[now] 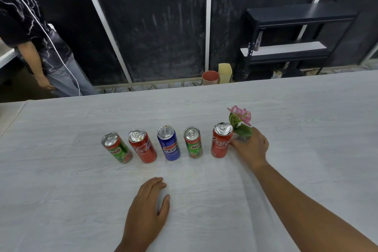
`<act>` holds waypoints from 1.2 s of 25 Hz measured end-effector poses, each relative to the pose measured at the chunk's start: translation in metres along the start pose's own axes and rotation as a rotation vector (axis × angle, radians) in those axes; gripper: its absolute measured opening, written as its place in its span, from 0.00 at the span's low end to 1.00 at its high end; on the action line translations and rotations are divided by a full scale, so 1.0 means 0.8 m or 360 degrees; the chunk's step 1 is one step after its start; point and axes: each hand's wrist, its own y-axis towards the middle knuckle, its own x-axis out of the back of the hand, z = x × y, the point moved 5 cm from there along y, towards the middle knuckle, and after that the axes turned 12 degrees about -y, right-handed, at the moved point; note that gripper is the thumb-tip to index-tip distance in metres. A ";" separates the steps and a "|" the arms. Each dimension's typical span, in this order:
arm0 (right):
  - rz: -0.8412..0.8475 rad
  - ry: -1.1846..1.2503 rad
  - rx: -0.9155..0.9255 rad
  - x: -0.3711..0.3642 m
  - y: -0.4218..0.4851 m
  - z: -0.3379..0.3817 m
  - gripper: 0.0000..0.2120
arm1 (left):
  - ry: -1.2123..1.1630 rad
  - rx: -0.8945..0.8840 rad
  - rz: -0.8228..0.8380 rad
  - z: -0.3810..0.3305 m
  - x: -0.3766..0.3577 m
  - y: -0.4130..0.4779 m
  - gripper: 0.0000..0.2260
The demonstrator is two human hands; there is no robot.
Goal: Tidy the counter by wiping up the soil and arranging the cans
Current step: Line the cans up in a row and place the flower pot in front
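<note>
Several cans stand upright in a row on the white counter (61, 180): a green Milo can (117, 148), a red Coca-Cola can (142, 146), a blue Pepsi can (169, 143), a second Milo can (193, 143) and a second Coca-Cola can (221, 139). Just right of that last can, my right hand (250, 148) wraps the base of a pink flower with green leaves (240, 120); the holder under it is hidden by my fingers. My left hand (147, 208) lies flat on the counter in front of the row, holding nothing. No soil shows on the surface.
A person in a dark patterned shirt (34, 32) stands beyond the counter's far left corner. On the floor behind the counter are a red bin (210, 77) and a yellow bin (224, 72), with a black shelf rack (290, 41) at the back right.
</note>
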 end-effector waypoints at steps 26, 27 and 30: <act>-0.0147 0.0703 -0.0087 0.038 -0.163 -0.042 0.19 | -0.0158 -0.0015 0.0038 -0.007 0.014 -0.013 0.16; -0.0126 0.0709 -0.0086 0.036 -0.184 -0.038 0.19 | -0.0168 -0.0023 0.0056 -0.006 0.015 -0.014 0.16; -0.0083 0.0733 -0.0053 0.019 -0.234 -0.016 0.24 | -0.0165 -0.0081 0.0117 0.000 0.028 -0.017 0.16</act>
